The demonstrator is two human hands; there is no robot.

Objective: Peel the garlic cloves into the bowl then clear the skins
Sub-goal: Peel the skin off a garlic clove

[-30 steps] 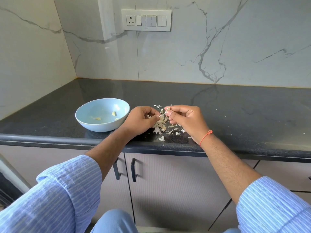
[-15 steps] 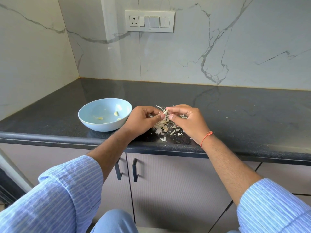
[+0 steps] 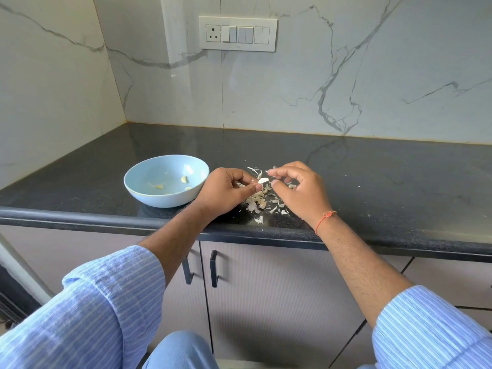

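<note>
Holding a clove above the skins, the left hand pinched it while the right hand hung just beside it.

At the left of the counter a bowl sat upright with a few peeled cloves lying apart on its floor. Just right of the bowl, the left hand was curled, its thumb and forefinger clamped on the pale clove. The skins lay scattered on the counter under and between the two hands, near the front edge. The right hand's fingers were loosely curled, thumb and forefinger tips apart, close to the clove; whether they touched it could not be told. A red thread circled the right wrist. A switch plate was on the wall behind.
</note>
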